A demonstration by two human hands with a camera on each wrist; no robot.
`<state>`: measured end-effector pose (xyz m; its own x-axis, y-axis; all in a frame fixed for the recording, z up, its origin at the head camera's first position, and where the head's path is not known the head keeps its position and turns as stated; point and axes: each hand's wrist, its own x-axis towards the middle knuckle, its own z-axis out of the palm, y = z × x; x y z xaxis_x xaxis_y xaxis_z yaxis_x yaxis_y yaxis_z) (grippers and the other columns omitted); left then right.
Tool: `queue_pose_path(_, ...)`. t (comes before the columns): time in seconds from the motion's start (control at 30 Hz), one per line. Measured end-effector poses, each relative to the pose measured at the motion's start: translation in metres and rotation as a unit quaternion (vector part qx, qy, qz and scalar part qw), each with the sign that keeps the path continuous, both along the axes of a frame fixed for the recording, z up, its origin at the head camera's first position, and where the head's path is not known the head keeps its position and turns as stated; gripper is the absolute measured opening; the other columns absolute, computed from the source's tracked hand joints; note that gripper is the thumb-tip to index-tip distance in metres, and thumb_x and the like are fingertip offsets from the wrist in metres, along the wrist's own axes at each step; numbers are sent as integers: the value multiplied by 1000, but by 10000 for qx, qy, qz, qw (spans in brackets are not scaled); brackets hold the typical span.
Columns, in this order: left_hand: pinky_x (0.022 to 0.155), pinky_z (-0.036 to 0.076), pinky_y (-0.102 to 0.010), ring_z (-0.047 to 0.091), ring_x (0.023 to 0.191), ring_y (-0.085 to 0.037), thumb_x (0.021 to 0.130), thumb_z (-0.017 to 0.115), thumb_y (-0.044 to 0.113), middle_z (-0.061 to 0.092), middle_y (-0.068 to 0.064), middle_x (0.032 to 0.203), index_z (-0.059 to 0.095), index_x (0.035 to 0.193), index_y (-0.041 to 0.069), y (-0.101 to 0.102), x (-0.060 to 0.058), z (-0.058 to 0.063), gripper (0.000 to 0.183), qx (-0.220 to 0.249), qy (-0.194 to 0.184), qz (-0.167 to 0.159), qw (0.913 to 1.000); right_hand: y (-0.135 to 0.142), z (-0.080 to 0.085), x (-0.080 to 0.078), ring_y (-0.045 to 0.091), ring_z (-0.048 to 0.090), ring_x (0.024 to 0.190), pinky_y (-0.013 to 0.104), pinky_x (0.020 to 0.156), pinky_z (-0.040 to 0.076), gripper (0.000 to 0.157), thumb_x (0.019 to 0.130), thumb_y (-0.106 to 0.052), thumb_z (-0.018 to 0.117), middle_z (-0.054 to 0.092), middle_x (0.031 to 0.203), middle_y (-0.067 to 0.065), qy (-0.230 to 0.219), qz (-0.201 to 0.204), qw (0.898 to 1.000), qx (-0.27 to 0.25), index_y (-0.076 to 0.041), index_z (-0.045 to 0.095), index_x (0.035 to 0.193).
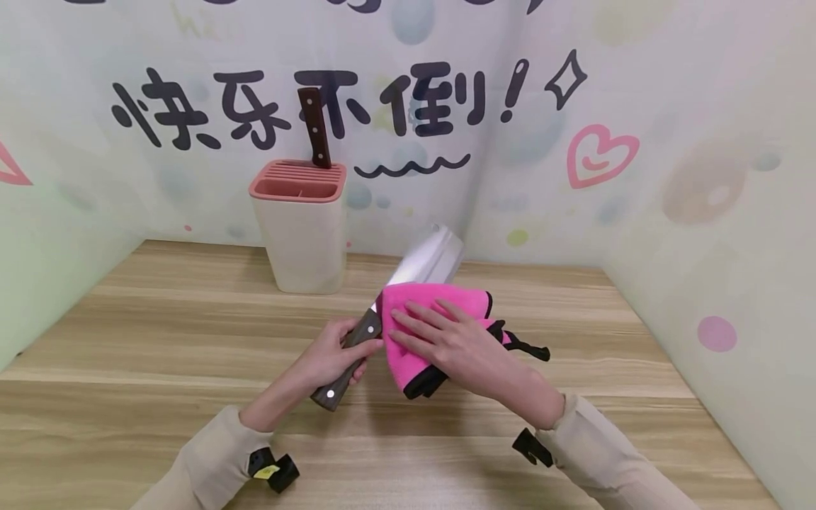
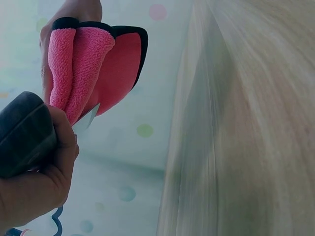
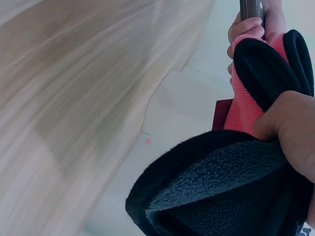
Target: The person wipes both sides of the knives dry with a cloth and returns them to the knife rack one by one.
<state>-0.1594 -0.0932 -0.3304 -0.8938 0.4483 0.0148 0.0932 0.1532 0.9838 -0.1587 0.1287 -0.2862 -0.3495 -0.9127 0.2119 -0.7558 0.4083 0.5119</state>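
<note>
My left hand (image 1: pixel 338 354) grips the dark riveted handle (image 1: pixel 347 365) of a cleaver (image 1: pixel 423 258), whose broad steel blade points away and to the right. A pink towel (image 1: pixel 440 294) with black edging is folded over the blade near the handle. My right hand (image 1: pixel 468 347) holds the towel, with fingers laid over the top and the thumb (image 3: pixel 275 120) underneath. The towel's dark underside (image 3: pixel 211 182) hangs open in the right wrist view. In the left wrist view, a sliver of blade (image 2: pixel 87 119) shows below the towel; the rest is hidden there.
Behind the hands, a white knife block (image 1: pixel 302 244) with a red slotted top stands near the back wall. One knife (image 1: pixel 315 127) with a brown riveted handle sits upright in it. The wooden table (image 1: pixel 159 340) meets printed walls at the back and sides.
</note>
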Motion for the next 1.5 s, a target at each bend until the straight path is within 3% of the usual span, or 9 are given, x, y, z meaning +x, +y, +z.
queue_pose_path(0.4,42,43,-23,47,44,-11,89,55,20,49,-3,54,49,95,-3,-2,1,1,25,-219,115,-133,9996,-5,8,-2,21,38,125,39,103,30,47,82,-15,61,44,134,3,383,-16,9990,242,-16,48,128)
queue_pose_path(0.63,39,41,-22,46,42,-10,88,56,13,48,-3,52,51,94,-5,1,2,-1,20,-193,287,-315,9989,-3,11,-9,22,37,125,40,102,30,48,81,-11,62,44,134,4,197,-69,9998,62,-15,49,127)
queue_pose_path(0.9,39,42,-22,47,43,-10,88,56,16,48,-3,54,51,93,-4,1,2,-1,21,-200,226,-234,9993,6,14,-22,24,35,126,42,102,30,53,79,-6,64,41,136,6,-223,-394,9984,-353,-12,47,129)
queue_pose_path(1.17,38,43,-24,47,42,-12,88,57,15,48,-4,54,50,92,-3,0,4,-1,19,-239,318,-289,9988,18,16,-37,27,35,126,42,100,33,67,70,-15,75,40,136,11,-476,-641,9933,-835,-9,45,130)
queue_pose_path(1.5,37,42,-24,46,42,-16,87,57,13,48,-4,52,50,89,-3,0,3,-2,17,-385,362,-261,9983,27,14,-51,28,32,128,41,103,28,80,59,6,73,37,137,16,-699,-1166,9806,-1412,-2,41,131)
